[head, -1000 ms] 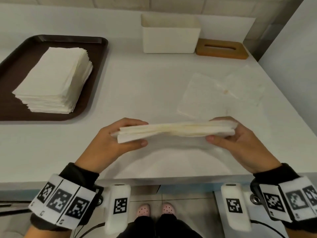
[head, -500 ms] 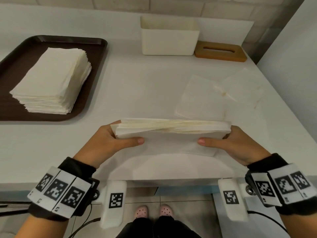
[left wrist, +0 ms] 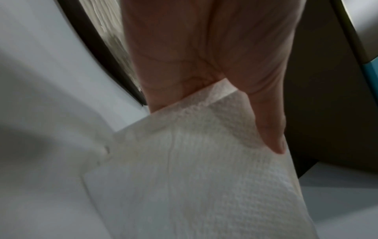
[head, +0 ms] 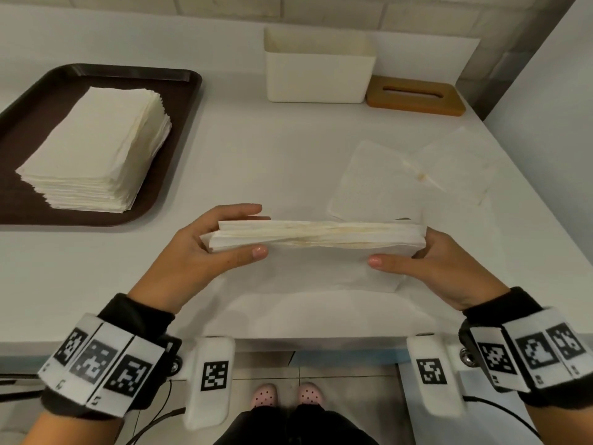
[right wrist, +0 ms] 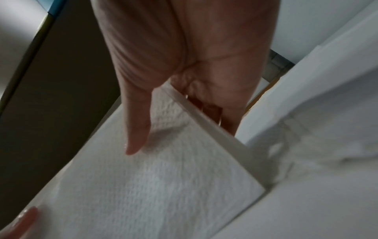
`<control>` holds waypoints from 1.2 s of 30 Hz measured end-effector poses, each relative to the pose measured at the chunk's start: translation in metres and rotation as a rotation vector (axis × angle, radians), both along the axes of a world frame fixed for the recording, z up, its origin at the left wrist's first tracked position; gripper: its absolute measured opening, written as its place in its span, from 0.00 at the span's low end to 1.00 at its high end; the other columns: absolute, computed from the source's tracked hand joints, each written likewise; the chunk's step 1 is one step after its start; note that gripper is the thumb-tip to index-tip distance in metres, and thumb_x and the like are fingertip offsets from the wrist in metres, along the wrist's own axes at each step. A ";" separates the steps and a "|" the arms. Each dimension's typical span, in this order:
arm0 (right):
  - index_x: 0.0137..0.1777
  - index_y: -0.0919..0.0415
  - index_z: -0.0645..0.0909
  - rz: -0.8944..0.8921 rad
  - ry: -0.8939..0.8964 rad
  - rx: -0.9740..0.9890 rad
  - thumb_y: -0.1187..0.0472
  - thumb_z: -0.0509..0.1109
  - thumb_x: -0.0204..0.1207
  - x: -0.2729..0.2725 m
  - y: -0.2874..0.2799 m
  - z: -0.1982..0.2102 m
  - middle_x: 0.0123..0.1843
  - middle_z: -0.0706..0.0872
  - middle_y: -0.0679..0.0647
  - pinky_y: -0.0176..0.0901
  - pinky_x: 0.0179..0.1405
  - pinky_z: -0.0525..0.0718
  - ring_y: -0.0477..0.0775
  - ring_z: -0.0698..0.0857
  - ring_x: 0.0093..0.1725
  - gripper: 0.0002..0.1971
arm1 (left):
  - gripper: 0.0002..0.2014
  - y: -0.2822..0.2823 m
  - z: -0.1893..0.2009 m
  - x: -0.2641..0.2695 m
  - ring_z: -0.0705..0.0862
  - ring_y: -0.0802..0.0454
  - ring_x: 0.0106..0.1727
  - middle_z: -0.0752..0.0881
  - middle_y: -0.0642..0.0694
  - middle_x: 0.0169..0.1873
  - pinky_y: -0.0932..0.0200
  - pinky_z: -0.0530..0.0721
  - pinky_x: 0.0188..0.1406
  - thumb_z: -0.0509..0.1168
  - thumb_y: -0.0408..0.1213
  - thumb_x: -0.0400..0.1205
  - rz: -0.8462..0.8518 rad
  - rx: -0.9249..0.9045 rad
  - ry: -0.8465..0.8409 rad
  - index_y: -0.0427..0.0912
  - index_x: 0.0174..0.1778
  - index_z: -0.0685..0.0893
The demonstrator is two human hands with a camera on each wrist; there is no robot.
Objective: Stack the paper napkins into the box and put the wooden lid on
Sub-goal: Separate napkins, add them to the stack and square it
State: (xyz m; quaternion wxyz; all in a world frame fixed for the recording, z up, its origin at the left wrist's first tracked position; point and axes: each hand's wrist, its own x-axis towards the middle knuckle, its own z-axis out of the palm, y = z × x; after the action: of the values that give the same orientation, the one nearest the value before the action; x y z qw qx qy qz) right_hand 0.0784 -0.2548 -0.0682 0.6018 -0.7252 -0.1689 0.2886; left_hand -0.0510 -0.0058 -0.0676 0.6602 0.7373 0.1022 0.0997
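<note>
A thick bundle of white paper napkins (head: 316,236) stands on its long edge on the white table, near the front. My left hand (head: 205,248) grips its left end, thumb on the near face, fingers behind. My right hand (head: 430,261) grips the right end the same way. The left wrist view shows the napkin bundle (left wrist: 204,169) under my thumb; the right wrist view shows the bundle (right wrist: 163,186) likewise. The open white box (head: 317,67) stands at the back, with the slotted wooden lid (head: 415,96) lying flat to its right.
A dark brown tray (head: 179,91) at the left holds a tall stack of napkins (head: 96,149). Two loose napkins (head: 417,178) lie flat on the table at the right, behind my right hand. A wall (head: 545,91) borders the table on the right.
The bundle has turned from lying tilted in my hands to standing on edge on the table, its ends squared up. Both hands keep their hold and have shifted slightly.
</note>
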 end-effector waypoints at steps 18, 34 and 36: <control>0.41 0.44 0.90 0.009 0.033 0.028 0.35 0.84 0.30 0.008 0.001 -0.004 0.48 0.91 0.43 0.24 0.41 0.83 0.40 0.89 0.50 0.33 | 0.08 0.009 -0.004 -0.002 0.83 0.66 0.39 0.87 0.58 0.36 0.70 0.81 0.47 0.72 0.46 0.72 0.079 0.038 0.074 0.50 0.44 0.89; 0.57 0.58 0.77 -0.074 0.328 -0.229 0.62 0.71 0.72 0.025 0.006 -0.007 0.51 0.86 0.56 0.42 0.39 0.86 0.51 0.86 0.46 0.14 | 0.08 0.008 -0.019 0.017 0.87 0.55 0.32 0.88 0.47 0.37 0.63 0.86 0.27 0.64 0.43 0.80 0.052 -0.259 0.588 0.43 0.49 0.82; 0.60 0.58 0.74 0.004 0.351 -0.271 0.67 0.73 0.70 0.025 0.005 -0.007 0.51 0.86 0.56 0.41 0.37 0.88 0.51 0.86 0.47 0.19 | 0.10 0.010 -0.019 0.017 0.87 0.52 0.40 0.86 0.44 0.46 0.62 0.88 0.31 0.67 0.38 0.78 0.046 -0.203 0.604 0.47 0.55 0.78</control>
State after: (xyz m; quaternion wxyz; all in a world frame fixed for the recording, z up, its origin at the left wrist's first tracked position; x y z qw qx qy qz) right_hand 0.1031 -0.2502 -0.0751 0.5186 -0.7378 -0.0227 0.4316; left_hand -0.0336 0.0039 -0.0864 0.6678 0.6616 0.3195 -0.1194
